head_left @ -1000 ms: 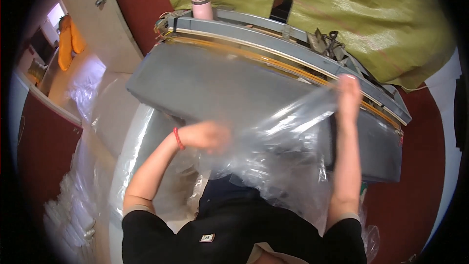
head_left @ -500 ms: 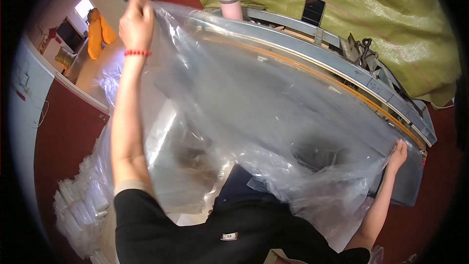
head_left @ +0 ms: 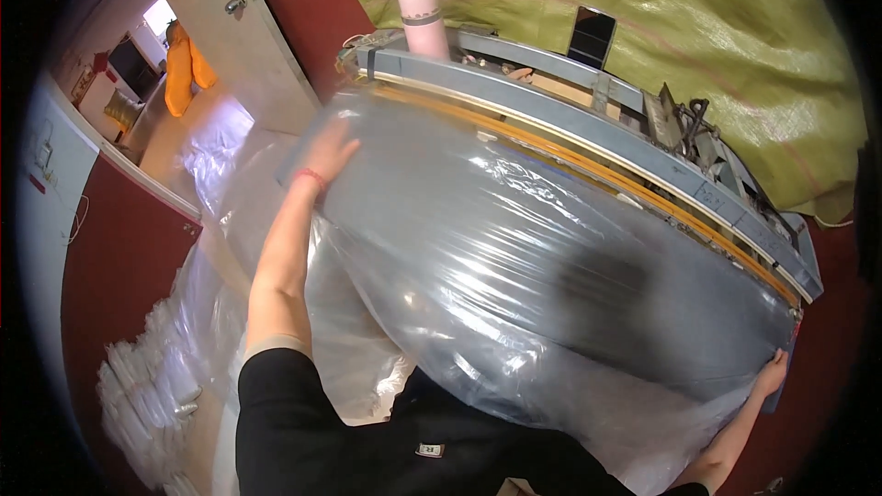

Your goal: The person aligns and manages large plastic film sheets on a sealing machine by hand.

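A wide sheet of clear plastic film (head_left: 459, 276) is spread over a grey tabletop (head_left: 404, 142) and sags over its near edge towards my body. My left hand (head_left: 326, 149), slightly blurred, lies on the film near the table's left end, fingers stretched out. At the right end, my right hand (head_left: 774, 371) pinches the film beside the table's corner. Along the far side runs a long grey metal bar (head_left: 588, 119) with an orange strip (head_left: 588, 179) in front of it. The film's far edge lies close to that strip.
A pink bottle (head_left: 423, 23) and a dark phone-like rectangle (head_left: 590, 37) are behind the bar, near a yellow-green woven sheet (head_left: 698, 0). Bundled clear plastic (head_left: 147, 395) is heaped at the lower left. A door (head_left: 211, 28) stands ajar at upper left.
The film has come down from the raised left hand and now lies flatter on the tabletop. My left hand dropped and its fingers opened; my right hand moved lower and outward.
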A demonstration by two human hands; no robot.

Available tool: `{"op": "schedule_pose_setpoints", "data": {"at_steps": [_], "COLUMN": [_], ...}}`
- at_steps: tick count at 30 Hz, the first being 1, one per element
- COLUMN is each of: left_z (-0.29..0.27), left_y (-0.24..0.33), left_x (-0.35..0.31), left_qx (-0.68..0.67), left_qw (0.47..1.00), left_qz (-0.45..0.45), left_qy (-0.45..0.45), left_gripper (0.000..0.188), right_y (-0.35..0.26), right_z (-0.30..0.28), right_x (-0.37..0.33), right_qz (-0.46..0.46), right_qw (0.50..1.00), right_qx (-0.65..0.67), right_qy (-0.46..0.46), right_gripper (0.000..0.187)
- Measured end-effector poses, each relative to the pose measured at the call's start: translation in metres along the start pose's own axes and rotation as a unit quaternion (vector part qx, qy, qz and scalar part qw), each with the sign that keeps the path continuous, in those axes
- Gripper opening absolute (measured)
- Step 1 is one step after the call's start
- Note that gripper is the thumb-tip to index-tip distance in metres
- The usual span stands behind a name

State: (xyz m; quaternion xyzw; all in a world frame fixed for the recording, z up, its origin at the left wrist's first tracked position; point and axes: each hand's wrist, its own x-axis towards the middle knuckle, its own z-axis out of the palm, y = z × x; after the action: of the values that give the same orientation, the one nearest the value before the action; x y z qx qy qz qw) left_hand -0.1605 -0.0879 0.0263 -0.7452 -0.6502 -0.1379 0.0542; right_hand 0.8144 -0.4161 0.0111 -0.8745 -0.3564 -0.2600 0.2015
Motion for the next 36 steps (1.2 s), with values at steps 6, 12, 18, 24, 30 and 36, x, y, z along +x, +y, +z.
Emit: {"op": "schedule_pose_setpoints", "data": {"at_steps": [6, 12, 18, 24, 30, 36], "left_z": [0.003, -0.020, -0.054, 0.058, 0.117, -0.004], "left_y": [-0.026, -0.040, -0.063, -0.124, -0.109, -0.117], "left_x": [0.030, 0.043, -0.042, -0.193, -0.273, -0.307], "left_qx": [-0.013, -0.084, -0.458, -0.142, -0.024, -0.166], "left_qw": [0.978, 0.987, 0.804, 0.905, 0.929, 0.749], "left_qz": [-0.203, -0.125, -0.042, -0.363, -0.360, -0.463], "left_qy": [-0.051, -0.047, 0.377, 0.167, 0.088, 0.444], "left_gripper": [0.069, 0.068, 0.025, 0.026, 0.019, 0.015], "right_y": [-0.006, -0.001, -0.004, -0.026, -0.131, -0.272], "right_z": [-0.001, 0.001, -0.039, -0.037, -0.030, -0.070], "right_x": [0.005, 0.027, 0.053, 0.051, 0.046, 0.018], "right_qz": [0.024, 0.032, 0.010, -0.055, -0.200, -0.359], "right_qw": [0.990, 0.972, 0.988, 0.987, 0.956, 0.894], "right_qx": [-0.078, -0.107, -0.018, 0.057, 0.135, 0.225], "right_qy": [-0.116, -0.206, -0.155, -0.140, -0.167, -0.148], "right_gripper": [0.038, 0.044, 0.045, 0.030, 0.022, 0.016]}}
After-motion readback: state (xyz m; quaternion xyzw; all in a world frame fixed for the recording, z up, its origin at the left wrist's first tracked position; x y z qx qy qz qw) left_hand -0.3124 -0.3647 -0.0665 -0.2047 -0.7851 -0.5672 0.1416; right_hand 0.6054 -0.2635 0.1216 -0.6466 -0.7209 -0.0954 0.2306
